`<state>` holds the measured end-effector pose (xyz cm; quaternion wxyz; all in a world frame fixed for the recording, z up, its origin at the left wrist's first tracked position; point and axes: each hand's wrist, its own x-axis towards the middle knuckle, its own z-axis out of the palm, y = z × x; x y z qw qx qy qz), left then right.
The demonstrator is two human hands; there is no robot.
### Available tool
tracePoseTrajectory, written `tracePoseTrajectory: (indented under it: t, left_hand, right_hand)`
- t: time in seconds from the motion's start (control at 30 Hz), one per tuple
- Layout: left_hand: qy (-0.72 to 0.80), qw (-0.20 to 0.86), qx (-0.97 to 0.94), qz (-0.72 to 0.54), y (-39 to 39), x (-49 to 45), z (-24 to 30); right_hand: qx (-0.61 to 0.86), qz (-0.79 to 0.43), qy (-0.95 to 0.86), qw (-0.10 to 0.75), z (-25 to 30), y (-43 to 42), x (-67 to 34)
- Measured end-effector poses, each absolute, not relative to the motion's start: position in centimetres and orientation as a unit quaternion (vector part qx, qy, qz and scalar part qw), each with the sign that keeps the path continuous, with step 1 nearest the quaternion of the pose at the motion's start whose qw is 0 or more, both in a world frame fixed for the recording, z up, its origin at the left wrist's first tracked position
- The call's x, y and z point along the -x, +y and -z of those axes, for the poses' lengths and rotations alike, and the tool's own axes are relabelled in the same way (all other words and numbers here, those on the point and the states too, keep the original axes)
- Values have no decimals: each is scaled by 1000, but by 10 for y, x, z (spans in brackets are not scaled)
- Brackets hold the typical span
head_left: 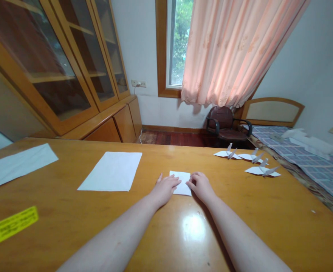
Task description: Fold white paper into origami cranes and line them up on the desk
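Observation:
A small folded white paper [181,180] lies on the wooden table [70,219] in front of me. My left hand [165,187] rests flat on the paper's left edge, fingers stretched out and pressing it down. My right hand [200,186] sits at the paper's right edge with curled fingers pinching that edge. Both forearms reach in from the bottom of the view.
A larger white sheet [112,170] lies left of the hands, another sheet [14,164] at the far left, and a yellow strip [9,226] near the front left. Three folded paper cranes [248,160] stand at the right. Beyond are a cabinet, an office chair [225,127] and a bed.

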<state>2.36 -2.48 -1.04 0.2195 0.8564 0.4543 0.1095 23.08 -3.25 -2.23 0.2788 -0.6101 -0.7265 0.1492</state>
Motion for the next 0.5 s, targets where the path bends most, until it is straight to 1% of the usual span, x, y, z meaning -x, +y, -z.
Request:
tracePoseTrajectory:
  t: [0.23, 0.5]
  left_hand:
    - [429, 198, -877, -86, -29, -27, 3]
    - [417, 172, -888, -88, -30, -29, 8]
  right_hand:
    - [610, -150, -729, 271, 17, -35, -231]
    - [595, -176, -722, 306, 21, -34, -227]
